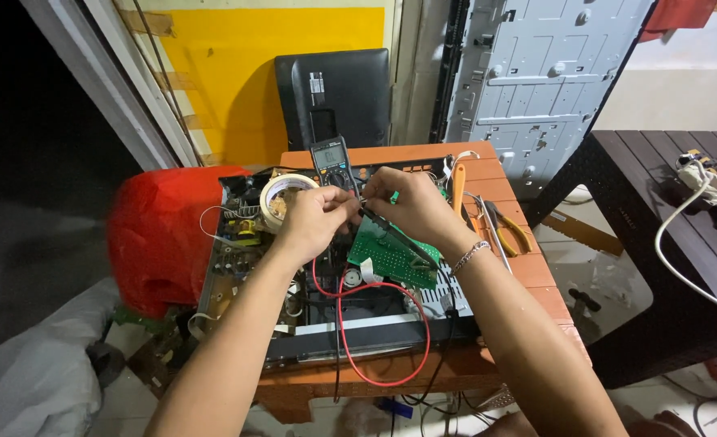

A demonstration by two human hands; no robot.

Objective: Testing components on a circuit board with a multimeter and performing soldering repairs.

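Hands meet over an opened chassis (pixel 326 324) — our left hand (pixel 314 218) pinched on a small part, our right hand (pixel 411 206) gripping a black probe (pixel 391 231) above the green circuit board (pixel 395 255) — testing under way, multimeter (pixel 331 162) beyond, lid still off.

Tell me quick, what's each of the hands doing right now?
Left hand: closed, fingers pinched on a small part I cannot make out, beside the tape roll.
Right hand: closed on a black test probe over the green circuit board.

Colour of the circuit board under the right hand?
Green circuit board, seen best in the head view, just below the right hand.
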